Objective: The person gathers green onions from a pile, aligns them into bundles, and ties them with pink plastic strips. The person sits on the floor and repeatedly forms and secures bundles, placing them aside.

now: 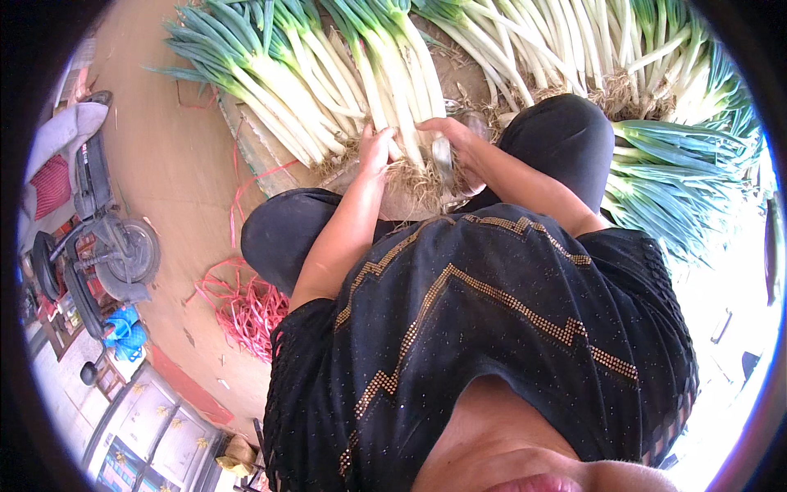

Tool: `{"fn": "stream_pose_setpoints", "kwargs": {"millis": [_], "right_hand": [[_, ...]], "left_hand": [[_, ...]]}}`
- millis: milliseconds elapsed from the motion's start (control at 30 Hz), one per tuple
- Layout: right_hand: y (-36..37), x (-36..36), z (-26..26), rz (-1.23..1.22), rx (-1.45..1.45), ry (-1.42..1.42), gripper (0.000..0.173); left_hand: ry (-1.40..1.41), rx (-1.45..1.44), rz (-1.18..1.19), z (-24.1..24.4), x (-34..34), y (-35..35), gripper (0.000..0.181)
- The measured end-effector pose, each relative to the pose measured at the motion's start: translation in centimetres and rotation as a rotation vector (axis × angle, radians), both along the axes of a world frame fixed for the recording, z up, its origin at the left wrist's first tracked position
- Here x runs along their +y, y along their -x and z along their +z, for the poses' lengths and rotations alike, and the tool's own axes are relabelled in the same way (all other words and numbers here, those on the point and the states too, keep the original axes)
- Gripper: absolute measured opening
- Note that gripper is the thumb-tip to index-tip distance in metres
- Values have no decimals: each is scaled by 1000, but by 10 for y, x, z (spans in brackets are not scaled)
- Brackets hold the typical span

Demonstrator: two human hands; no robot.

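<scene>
Both my hands hold the lower ends of a bunch of long green onions (399, 86), just above the hairy roots. My left hand (375, 147) grips the bunch from the left side, thumb across the white stalks. From the right side, my right hand (458, 138) reaches around the stalks, and a shiny flat metal piece (441, 154) shows beside its fingers; whether the hand holds that piece, I cannot tell. The green leaves point away from me. Another row of green onions (295, 117) lies just left of the bunch, roots towards me.
More green onions (572, 43) lie at the upper right, and a leafy pile (670, 178) is beside my right knee. Pink plastic twine (246, 307) is heaped on the floor at the left. A parked scooter (92, 246) stands at the far left.
</scene>
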State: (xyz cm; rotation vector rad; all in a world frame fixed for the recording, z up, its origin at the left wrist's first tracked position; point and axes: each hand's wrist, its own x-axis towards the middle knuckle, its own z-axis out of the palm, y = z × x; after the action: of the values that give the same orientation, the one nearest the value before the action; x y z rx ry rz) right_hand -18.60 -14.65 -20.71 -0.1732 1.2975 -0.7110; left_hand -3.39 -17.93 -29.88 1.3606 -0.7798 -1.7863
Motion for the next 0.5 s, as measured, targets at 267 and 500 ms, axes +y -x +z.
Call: {"fn": "stream_pose_setpoints", "kwargs": {"millis": [267,500], "right_hand": [[6,6,-29,-22,-217,35,42],[-5,13,-46,25,-93,129,64]], "left_hand": [[68,28,-52,-29,-3,3,44],[-7,-298,-153,18,16,22,68]]}}
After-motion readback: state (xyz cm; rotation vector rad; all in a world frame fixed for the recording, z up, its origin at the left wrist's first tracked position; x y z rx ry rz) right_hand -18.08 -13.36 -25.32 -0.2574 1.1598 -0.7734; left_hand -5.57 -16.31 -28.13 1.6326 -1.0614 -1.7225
